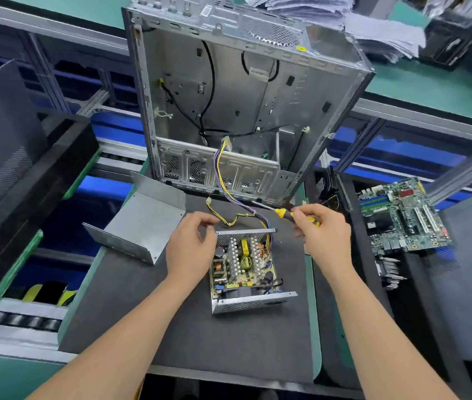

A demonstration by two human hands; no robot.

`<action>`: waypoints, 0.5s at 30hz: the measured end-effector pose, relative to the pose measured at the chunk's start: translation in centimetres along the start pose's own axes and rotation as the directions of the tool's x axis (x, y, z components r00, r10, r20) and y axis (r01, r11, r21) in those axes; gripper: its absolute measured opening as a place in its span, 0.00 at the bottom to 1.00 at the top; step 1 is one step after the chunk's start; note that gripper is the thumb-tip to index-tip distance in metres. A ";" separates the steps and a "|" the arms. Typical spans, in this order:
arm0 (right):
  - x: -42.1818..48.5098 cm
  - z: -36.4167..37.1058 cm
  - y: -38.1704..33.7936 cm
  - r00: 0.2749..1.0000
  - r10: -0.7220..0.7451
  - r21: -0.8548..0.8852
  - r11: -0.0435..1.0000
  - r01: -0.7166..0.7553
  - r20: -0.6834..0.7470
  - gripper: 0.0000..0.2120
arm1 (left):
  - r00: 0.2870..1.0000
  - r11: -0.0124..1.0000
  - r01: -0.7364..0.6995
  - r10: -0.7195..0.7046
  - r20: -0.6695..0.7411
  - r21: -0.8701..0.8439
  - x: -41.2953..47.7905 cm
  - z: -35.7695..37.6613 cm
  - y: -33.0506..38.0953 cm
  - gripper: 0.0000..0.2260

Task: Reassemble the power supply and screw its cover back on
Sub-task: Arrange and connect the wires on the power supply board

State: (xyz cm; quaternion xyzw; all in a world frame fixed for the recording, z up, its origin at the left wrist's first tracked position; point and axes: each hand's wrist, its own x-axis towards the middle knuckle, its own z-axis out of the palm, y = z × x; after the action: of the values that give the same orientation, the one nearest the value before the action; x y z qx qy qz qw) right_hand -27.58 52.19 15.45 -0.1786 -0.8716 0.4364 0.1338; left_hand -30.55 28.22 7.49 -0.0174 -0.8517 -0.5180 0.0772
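Note:
The open power supply (246, 264) lies on the black mat (200, 336), its circuit board, coils and heat sinks showing between two perforated end walls. Its yellow and purple cable bundle (229, 194) runs up into the computer case. My left hand (192, 245) touches the supply's far left corner with curled fingers. My right hand (322, 230) grips a yellow-and-black screwdriver (285, 212), whose shaft points up and left toward the case. The bent grey metal cover (142, 220) lies off the supply, to the left on the mat.
An empty silver computer case (246, 96) stands open behind the supply. A green motherboard (402, 215) lies on a black tray at the right. A dark panel (3, 140) leans at the left. Paper stacks (358, 21) sit at the back right.

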 end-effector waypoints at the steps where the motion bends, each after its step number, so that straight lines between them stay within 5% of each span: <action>1: -0.1 -0.1 1.3 0.997 0.077 0.032 0.997 -0.077 -0.014 0.05 | 0.999 0.999 -0.038 0.038 -0.004 0.016 0.1 0.0 1.2 0.09; 7: -1.6 0.1 7.8 0.899 0.435 0.072 0.899 -0.431 -0.046 0.02 | 0.976 0.981 -0.168 0.152 0.154 0.100 0.4 2.3 6.4 0.08; 15: -3.5 0.4 9.7 0.880 0.363 -0.140 0.932 -0.336 0.306 0.13 | 0.897 0.940 -0.271 0.168 0.409 0.207 -0.9 6.8 8.6 0.10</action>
State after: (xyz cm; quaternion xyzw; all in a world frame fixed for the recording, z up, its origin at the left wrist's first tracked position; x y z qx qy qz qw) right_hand -22.74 55.80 7.06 -0.2635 -0.8524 0.4402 -0.1007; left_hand -29.47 38.26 11.87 -0.2056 -0.9027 -0.3767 -0.0318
